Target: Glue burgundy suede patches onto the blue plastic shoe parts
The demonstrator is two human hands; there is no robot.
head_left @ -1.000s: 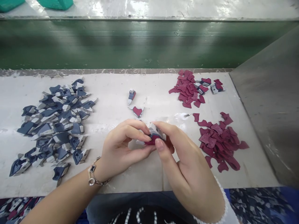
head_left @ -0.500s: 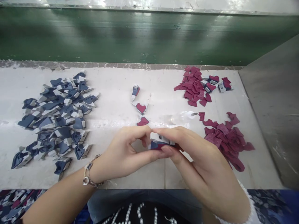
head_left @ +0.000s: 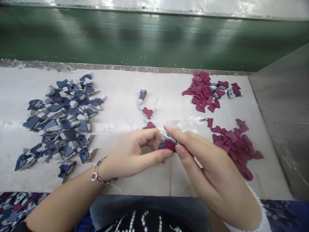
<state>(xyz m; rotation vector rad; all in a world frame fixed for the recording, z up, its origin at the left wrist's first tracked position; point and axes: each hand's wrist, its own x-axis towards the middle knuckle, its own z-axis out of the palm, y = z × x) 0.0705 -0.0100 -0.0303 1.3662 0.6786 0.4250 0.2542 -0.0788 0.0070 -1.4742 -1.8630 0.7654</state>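
Between both hands, above the front of the white table, is a small blue, grey and maroon plastic part [head_left: 168,144]. My left hand [head_left: 135,156] is closed on its left side, thumb along the maroon face. The fingers of my right hand [head_left: 205,164] pinch its right end, index finger on top and thumb below. Just beyond the hands lie similar assembled parts: a maroon-faced part [head_left: 148,112], another partly hidden by my left fingers [head_left: 149,125], and a tilted one [head_left: 142,95] farther back.
A heap of blue-and-grey parts [head_left: 65,119] covers the left of the table. On the right are two piles of maroon pieces [head_left: 201,88], with several assembled parts [head_left: 220,85] beside the back one. A green wall [head_left: 149,42] and a metal side panel [head_left: 285,112] bound the table.
The held part has turned, so more of its maroon face shows now. My right index finger has lifted slightly and shifted along the part's top. The camera view has shifted a little.
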